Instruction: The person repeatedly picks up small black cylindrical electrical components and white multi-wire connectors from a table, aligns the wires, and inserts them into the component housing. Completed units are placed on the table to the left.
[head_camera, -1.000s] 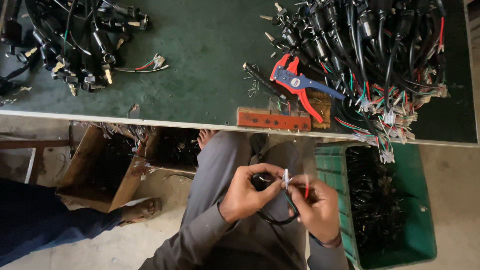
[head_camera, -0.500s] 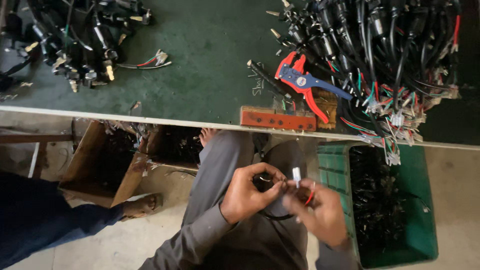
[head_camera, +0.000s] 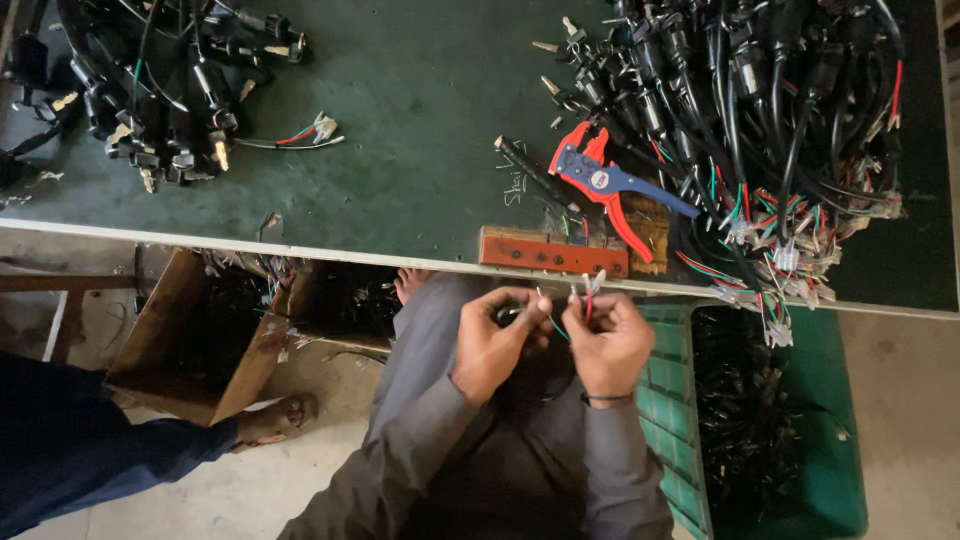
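Observation:
My left hand (head_camera: 496, 340) and my right hand (head_camera: 604, 338) are close together over my lap, just below the edge of the green-topped table (head_camera: 420, 120). Both pinch a black cable with thin coloured wires (head_camera: 556, 322). The right hand's fingers hold the stripped wire ends, which stick up by the table edge. The left hand grips the black cable body. A red and blue wire stripper (head_camera: 610, 185) lies on the table above my hands, beside a brown wooden block (head_camera: 552, 252).
A big heap of black plug cables (head_camera: 760, 110) covers the table's right side; a smaller heap (head_camera: 150, 90) lies at the left. A green crate (head_camera: 770, 420) with black parts stands at my right, a cardboard box (head_camera: 190, 340) at my left. Another person's leg and sandalled foot (head_camera: 270, 420) is at lower left.
Both hands have risen closer to the table edge with the cable. The camera view shifted slightly, and the wire ends are now held higher between my fingers.

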